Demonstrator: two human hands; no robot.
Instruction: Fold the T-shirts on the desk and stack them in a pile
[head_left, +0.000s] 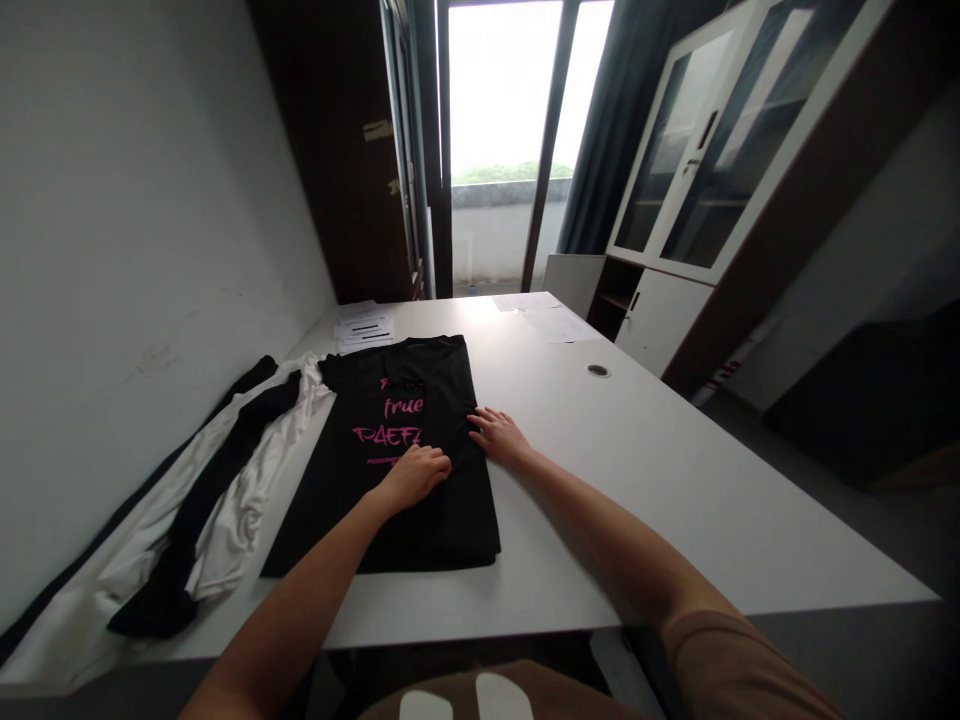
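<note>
A black t-shirt with pink lettering lies flat on the white table, its right side folded over the print. My left hand rests on the shirt's middle with the fingers curled on the folded edge. My right hand lies flat, fingers spread, on the shirt's right edge.
A heap of black and white clothes lies along the wall at the left. Papers sit at the table's far end, more sheets to the right. A cable hole is in the tabletop. A glass-door cabinet stands at right.
</note>
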